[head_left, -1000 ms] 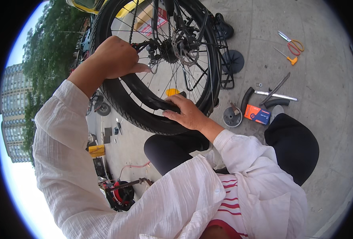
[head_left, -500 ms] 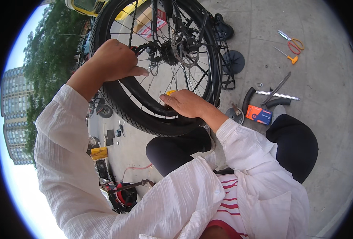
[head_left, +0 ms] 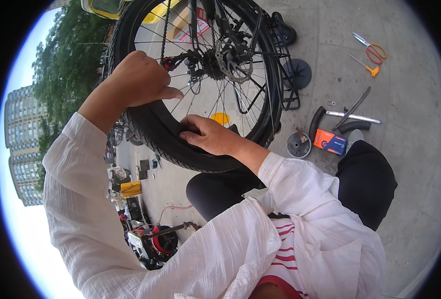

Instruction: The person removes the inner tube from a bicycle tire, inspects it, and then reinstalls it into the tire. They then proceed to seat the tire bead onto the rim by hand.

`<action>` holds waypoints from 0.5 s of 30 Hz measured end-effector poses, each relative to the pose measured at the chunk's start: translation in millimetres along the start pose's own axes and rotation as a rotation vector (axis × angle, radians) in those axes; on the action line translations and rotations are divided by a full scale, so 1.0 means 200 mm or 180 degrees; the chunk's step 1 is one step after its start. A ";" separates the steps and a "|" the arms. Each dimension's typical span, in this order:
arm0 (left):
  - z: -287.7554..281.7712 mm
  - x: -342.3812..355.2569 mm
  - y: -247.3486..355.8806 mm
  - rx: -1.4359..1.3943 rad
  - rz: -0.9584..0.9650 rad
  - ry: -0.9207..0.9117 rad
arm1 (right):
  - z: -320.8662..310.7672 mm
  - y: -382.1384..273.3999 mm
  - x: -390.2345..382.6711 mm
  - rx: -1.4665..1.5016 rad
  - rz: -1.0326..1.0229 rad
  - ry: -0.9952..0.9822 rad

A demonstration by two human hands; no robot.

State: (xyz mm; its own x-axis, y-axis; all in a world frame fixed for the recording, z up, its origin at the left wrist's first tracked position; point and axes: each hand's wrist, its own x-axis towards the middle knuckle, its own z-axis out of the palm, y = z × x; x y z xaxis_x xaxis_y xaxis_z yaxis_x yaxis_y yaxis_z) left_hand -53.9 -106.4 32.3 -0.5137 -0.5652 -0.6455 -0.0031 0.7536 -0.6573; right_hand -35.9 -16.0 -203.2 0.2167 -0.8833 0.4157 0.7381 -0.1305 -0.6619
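The tyre (head_left: pixel 200 160) runs round the rim of the wheel (head_left: pixel 214 66), and we have both hands on it at the wheel's lower left. Our right hand (head_left: pixel 210 134) has just slid leftward along it, toward the left — so we judge both are now working one short stretch together, where a pale gap beside the black edge seems to have closed. That right hand is partly curled, fingers over the inner edge, thumb pressing the tyre; our left hand (head_left: pixel 139 79) is bunched over it, thumb sticking out, fingers hidden — we cannot tell how firmly it holds. Right of the wheel lie an orange-and-blue box (head_left: pixel 330 142), a round metal disc (head_left: pixel 298 147) and, farther off, scissors (head_left: pixel 375 52)
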 end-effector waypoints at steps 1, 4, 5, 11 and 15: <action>-0.01 0.00 0.00 0.0023 -0.0028 -0.0129 | 0.01 0.01 0.01 0.0065 -0.0050 0.0031; -0.02 -0.03 0.02 0.0065 0.0018 -0.0224 | 0.03 0.00 0.04 -0.0318 -0.0036 0.0118; 0.01 -0.05 0.02 0.0077 0.0122 -0.0053 | 0.03 -0.02 0.05 -0.0310 0.0004 0.0087; -0.06 -0.19 0.19 -0.0379 0.0724 0.0010 | -0.02 -0.12 0.12 -0.0002 0.0035 -0.0311; -0.01 -0.27 0.18 -0.0463 0.0881 0.0357 | -0.03 -0.15 0.17 0.0484 0.0215 -0.0576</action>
State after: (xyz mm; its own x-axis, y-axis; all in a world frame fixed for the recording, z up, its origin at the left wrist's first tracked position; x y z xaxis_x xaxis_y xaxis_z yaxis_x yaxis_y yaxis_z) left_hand -27.7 -48.4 44.1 -0.6035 -0.2980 -0.7396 0.0313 0.9180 -0.3953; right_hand -53.9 -45.1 -173.6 0.3695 -0.7910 0.4876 0.8028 0.0074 -0.5963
